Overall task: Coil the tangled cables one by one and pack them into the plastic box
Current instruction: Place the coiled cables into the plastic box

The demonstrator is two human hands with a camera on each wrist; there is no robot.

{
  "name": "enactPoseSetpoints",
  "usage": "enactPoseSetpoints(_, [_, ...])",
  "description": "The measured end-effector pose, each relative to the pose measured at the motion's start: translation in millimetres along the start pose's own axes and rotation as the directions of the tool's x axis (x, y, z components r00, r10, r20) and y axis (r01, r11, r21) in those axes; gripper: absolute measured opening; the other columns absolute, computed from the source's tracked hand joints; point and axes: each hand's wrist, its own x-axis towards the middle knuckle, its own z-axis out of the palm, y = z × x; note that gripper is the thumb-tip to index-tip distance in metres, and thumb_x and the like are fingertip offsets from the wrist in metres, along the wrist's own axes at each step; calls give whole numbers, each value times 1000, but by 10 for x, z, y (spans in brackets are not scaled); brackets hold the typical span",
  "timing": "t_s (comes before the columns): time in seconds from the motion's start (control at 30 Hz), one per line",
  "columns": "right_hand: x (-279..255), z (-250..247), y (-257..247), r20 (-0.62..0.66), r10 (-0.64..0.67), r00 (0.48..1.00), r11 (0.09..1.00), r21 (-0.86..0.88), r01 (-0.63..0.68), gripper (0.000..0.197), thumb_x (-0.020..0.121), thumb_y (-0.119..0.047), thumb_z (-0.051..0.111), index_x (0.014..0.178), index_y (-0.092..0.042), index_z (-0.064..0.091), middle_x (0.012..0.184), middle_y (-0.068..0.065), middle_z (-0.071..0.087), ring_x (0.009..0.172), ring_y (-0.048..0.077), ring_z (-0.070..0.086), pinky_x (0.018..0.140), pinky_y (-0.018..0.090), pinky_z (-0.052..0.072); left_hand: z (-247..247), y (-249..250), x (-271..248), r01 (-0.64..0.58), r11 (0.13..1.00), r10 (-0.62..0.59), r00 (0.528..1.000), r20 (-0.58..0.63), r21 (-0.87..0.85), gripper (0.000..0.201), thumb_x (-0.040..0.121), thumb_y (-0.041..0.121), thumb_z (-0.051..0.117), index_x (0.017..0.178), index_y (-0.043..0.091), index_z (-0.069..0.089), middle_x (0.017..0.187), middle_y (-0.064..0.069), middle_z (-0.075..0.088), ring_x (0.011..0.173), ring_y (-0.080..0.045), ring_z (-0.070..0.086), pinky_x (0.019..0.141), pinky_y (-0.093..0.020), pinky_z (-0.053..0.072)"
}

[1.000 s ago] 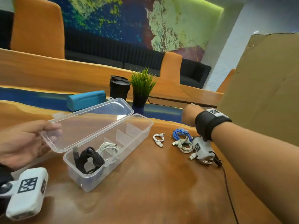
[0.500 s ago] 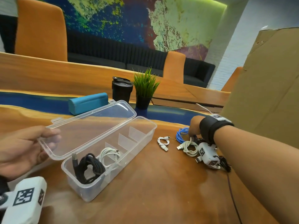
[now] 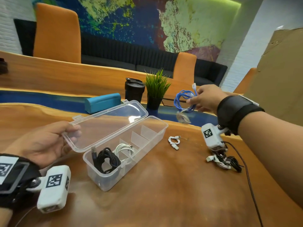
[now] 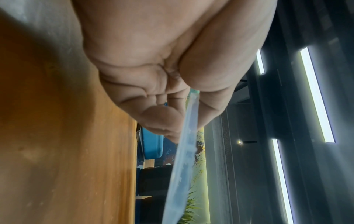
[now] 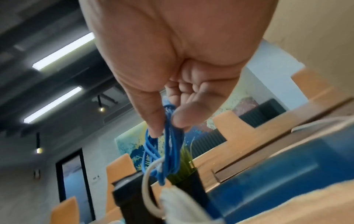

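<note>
The clear plastic box (image 3: 154, 138) stands open on the wooden table. A coiled black cable (image 3: 105, 158) and a white cable (image 3: 123, 149) lie in its near compartments. My left hand (image 3: 72, 131) pinches the edge of the lid (image 3: 105, 125), seen edge-on as the lid (image 4: 186, 145) in the left wrist view. My right hand (image 3: 194, 99) is raised above the table and pinches a blue cable (image 3: 182, 99), with a whitish cable (image 3: 182, 117) dangling tangled below it. The wrist view shows the blue cable (image 5: 168, 145) between thumb and fingers.
A small white cable (image 3: 174, 142) lies right of the box. A tangle of white and black cables (image 3: 224, 162) sits under my right wrist. A teal case (image 3: 102, 103), black cup (image 3: 134, 90) and potted plant (image 3: 155, 92) stand behind the box. Cardboard (image 3: 278, 76) rises at right.
My right hand has lifted the blue cable off the table, with a whitish cable hanging from it. My left hand keeps holding the lid open.
</note>
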Motion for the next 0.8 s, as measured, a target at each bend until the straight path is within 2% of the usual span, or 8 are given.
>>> enactPoseSetpoints(0.07, [-37,67,-81,70,26,997,981,190,-39,28,79,-16,81,96,-7,61,86,19,68,63,18,60,48,24,53,4,6,-4,3,1000,-3,1000,13,-2,6,90,13,59,88,10,63,59,1,68,39,-5,58,39,-13,48])
enactPoseSetpoints(0.13, [-83,130,-150,170,44,984,952,291,-93,22,81,-11,77,92,-9,58,85,18,62,59,16,55,44,20,51,9,13,-16,2,1000,-2,1000,27,-7,7,82,14,63,88,10,64,61,0,68,39,-5,58,39,-13,49])
enactPoseSetpoints(0.23, [-103,193,-144,277,92,956,950,264,-168,24,81,-8,76,96,-9,58,79,13,58,53,13,50,42,20,49,-11,12,-5,1,1000,-1,999,46,-4,24,68,18,67,90,10,64,64,-1,69,41,-6,59,40,-14,49])
enactPoseSetpoints(0.33, [-111,212,41,314,185,931,948,193,-254,28,81,-9,77,103,-5,61,81,14,57,52,14,50,43,22,50,-27,4,19,-2,1000,4,998,57,-24,22,71,17,67,91,9,65,64,-1,69,42,-6,59,39,-15,50])
enactPoseSetpoints(0.43, [-156,248,341,300,284,911,925,164,-342,21,82,-8,75,98,-5,62,81,13,59,52,13,49,44,22,50,-28,-6,43,-3,1000,5,999,53,-30,8,83,13,63,90,9,64,62,0,68,41,-5,59,39,-14,49])
enactPoseSetpoints(0.57, [-232,316,724,251,373,893,907,105,-409,17,82,-4,74,85,-7,58,74,15,57,49,16,49,44,24,50,-24,-24,80,-20,1000,20,999,29,-4,12,81,15,64,91,9,64,60,1,68,40,-5,58,37,-13,47])
enactPoseSetpoints(0.67, [-289,336,814,247,345,905,925,72,-373,19,84,0,72,84,-7,54,77,19,61,55,21,55,49,29,52,-47,-31,93,-17,1000,17,1000,8,-2,7,91,14,59,90,10,64,58,2,67,39,-4,56,37,-12,47])
enactPoseSetpoints(0.8, [-271,257,618,72,243,967,920,300,-254,23,82,-3,75,93,-5,55,78,20,62,63,26,59,57,34,58,-35,-12,82,-2,1000,2,1000,15,8,6,90,15,59,88,11,63,59,2,67,39,-4,56,38,-12,47])
